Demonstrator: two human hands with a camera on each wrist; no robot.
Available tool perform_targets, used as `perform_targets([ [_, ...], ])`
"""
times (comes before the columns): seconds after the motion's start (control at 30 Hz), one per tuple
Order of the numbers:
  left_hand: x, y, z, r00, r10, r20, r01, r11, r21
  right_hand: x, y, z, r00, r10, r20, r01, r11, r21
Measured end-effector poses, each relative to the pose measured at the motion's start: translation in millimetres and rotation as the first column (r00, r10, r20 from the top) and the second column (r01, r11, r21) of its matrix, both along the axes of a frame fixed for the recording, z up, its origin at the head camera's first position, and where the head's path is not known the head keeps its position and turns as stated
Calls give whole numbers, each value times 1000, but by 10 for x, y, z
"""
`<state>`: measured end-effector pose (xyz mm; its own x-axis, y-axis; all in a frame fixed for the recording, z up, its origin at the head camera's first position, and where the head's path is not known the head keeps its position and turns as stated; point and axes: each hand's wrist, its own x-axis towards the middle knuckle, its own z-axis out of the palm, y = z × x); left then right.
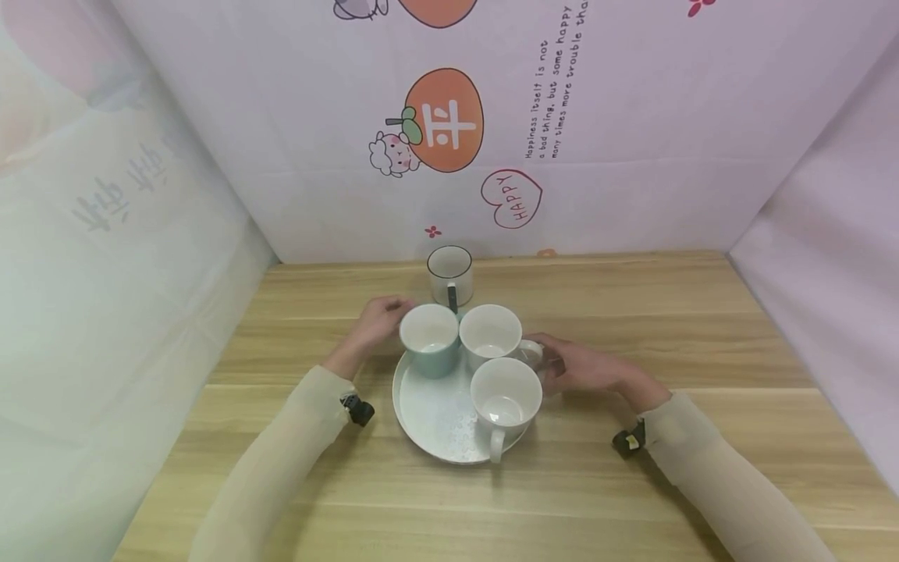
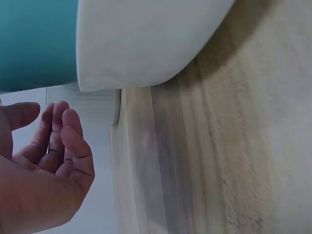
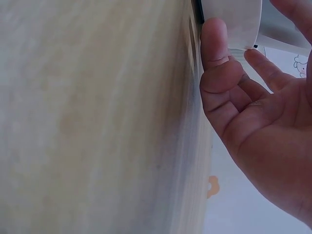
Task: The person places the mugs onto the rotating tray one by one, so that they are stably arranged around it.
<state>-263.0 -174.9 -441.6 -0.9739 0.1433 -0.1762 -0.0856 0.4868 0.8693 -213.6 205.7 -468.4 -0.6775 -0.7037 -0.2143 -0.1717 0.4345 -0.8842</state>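
A round white tray (image 1: 435,421) carries a mug with a pale teal outside (image 1: 434,361) and two white mugs, one behind (image 1: 479,361) and one in front (image 1: 500,421). My left hand (image 1: 379,320) is at the tray's back left, beside the teal mug. In the left wrist view, its fingers are loosely bent with nothing between them, apart from the tray. My right hand (image 1: 583,365) is at the tray's right, close to the rear white mug's handle. Its fingers (image 3: 222,80) are loosely curved; whether they touch the tray is hidden.
Behind the tray stands a white mug with a black rim (image 1: 438,285), its black handle facing me. The wooden table (image 1: 337,499) ends at a printed cloth backdrop (image 1: 337,203), with white cloth on both sides.
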Motion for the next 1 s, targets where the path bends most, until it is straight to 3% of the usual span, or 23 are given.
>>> perform_targets([
  [0.47,-191,26,-75,995,-91,-27,89,993,-82,16,1,4,1000,-9,-15,10,1000,28],
  [0.73,-324,39,-108,992,-123,5,123,992,-1,7,3,-27,1000,-5,23,5,1000,-4],
  [1.0,-402,71,-102,990,-144,3,144,989,-23,-8,6,-47,1000,-5,21,5,1000,-8],
])
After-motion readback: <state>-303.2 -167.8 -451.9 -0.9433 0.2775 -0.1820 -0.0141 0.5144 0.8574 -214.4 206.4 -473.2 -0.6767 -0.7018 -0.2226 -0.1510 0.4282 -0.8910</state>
